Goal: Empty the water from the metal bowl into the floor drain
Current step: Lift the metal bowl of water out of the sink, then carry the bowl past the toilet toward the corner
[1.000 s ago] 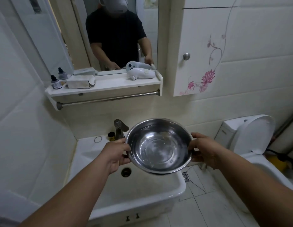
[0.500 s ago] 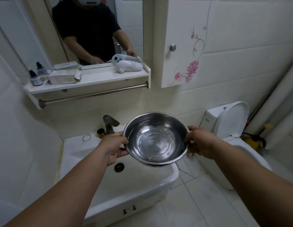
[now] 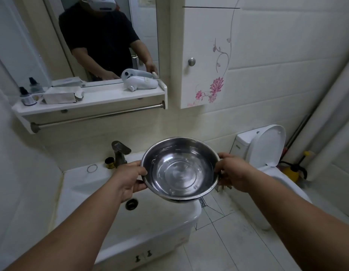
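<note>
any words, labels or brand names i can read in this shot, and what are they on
None can be read.
Toilet tank: a small dark mark, too small to read.
Small bottle on the shelf: label blurred.
Dark jar by the tap: gold band, no legible text.
Metal bowl: no marking visible.

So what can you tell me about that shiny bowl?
The metal bowl is round, silvery and shiny, with a thin rolled rim and a flat bottom. A little clear water lies inside. It is held nearly level in the air over the sink's right end, with the left hand and right hand gripping opposite sides.
</note>
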`<action>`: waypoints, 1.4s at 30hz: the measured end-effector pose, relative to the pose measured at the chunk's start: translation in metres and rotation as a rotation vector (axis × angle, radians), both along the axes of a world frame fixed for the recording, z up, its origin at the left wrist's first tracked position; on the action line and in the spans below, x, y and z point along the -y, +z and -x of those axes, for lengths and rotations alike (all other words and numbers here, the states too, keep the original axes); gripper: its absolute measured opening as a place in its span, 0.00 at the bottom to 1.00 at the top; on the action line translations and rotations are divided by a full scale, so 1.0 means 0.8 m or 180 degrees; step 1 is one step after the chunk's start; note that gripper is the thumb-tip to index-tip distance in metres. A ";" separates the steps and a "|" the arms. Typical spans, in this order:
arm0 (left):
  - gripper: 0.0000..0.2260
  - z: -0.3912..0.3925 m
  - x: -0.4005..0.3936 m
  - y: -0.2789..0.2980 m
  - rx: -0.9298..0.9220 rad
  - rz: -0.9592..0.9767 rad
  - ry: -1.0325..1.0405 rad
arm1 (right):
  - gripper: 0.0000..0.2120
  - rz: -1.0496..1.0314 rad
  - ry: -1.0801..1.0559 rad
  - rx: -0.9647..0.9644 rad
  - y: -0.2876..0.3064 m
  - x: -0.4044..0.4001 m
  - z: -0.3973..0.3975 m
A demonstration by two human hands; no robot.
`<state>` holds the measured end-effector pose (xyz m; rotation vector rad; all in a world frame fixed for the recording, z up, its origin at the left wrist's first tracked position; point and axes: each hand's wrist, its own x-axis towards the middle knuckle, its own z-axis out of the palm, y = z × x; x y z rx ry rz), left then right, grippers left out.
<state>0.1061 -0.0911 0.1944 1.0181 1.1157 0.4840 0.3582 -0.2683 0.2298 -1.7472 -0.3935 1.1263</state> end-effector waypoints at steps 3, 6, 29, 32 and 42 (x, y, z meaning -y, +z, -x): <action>0.18 -0.009 0.008 0.001 0.0004 0.0001 0.0020 | 0.22 0.0003 0.0049 0.0010 0.003 0.007 -0.010; 0.19 -0.018 0.017 0.003 0.0006 0.0010 0.0026 | 0.22 0.0002 0.0095 0.0020 0.006 0.012 -0.020; 0.18 -0.125 0.077 -0.001 -0.0076 0.0011 0.0305 | 0.19 0.0036 0.0269 -0.0010 -0.001 0.047 -0.138; 0.18 -0.147 0.091 -0.008 -0.0073 0.0048 0.0363 | 0.19 0.0056 0.0318 0.0025 -0.009 0.054 -0.165; 0.19 -0.225 0.126 -0.022 -0.0043 0.0055 0.0460 | 0.17 0.0134 0.0331 0.0166 -0.027 0.075 -0.249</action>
